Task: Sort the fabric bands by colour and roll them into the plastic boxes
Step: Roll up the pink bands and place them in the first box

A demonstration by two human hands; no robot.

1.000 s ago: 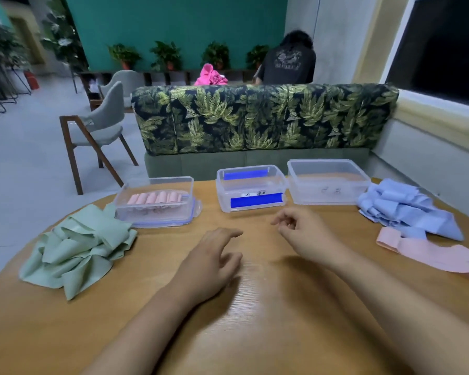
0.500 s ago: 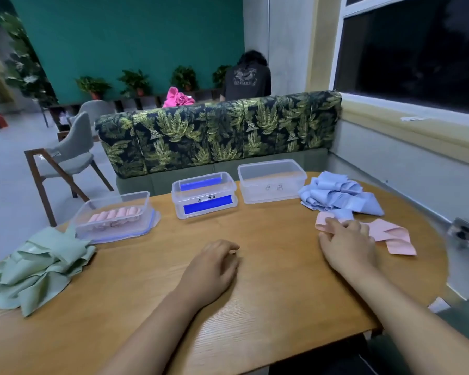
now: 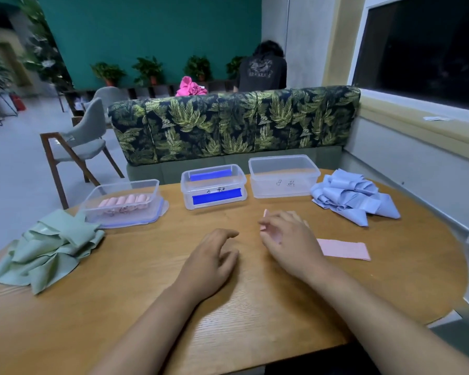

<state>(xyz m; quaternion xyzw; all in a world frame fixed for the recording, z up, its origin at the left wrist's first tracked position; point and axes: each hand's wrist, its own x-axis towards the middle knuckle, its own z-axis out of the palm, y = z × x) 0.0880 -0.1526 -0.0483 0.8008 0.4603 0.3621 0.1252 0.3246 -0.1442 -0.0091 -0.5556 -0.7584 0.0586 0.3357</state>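
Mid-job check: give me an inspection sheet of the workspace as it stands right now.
Surface: round wooden table.
Job's things: clear plastic box holding pink rolls; clear plastic box with blue strips; empty clear plastic box; green fabric band pile; blue fabric band pile; pink fabric band.
Clutter: nothing seen.
Grippers: left hand relaxed on the table; right hand pinches the pink band's end.
Cables: nothing seen.
Surroundings: leaf-print sofa, grey chair, dark window, person seated beyond the sofa.
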